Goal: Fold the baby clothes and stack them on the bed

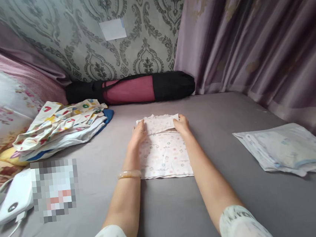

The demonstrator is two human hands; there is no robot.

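A pale pink printed garment (165, 157) lies on the grey bed sheet in front of me, with its far end folded back over toward me. My left hand (139, 130) grips the left edge of the folded flap, the thumb on top and the fingers partly hidden. At the flap's right corner my right hand (182, 123) pinches the cloth between thumb and fingers. The flap is slightly lifted along its near edge, and a dark gap shows under its right part. Which kind of garment it is I cannot tell.
Patterned clothes (69, 121) are piled at the left. A stack of folded light cloths (292, 148) lies at the right. A black and pink roll bag (128, 89) rests along the wall. A white power bank (17, 197) with a cable sits beside a blurred object (55, 189).
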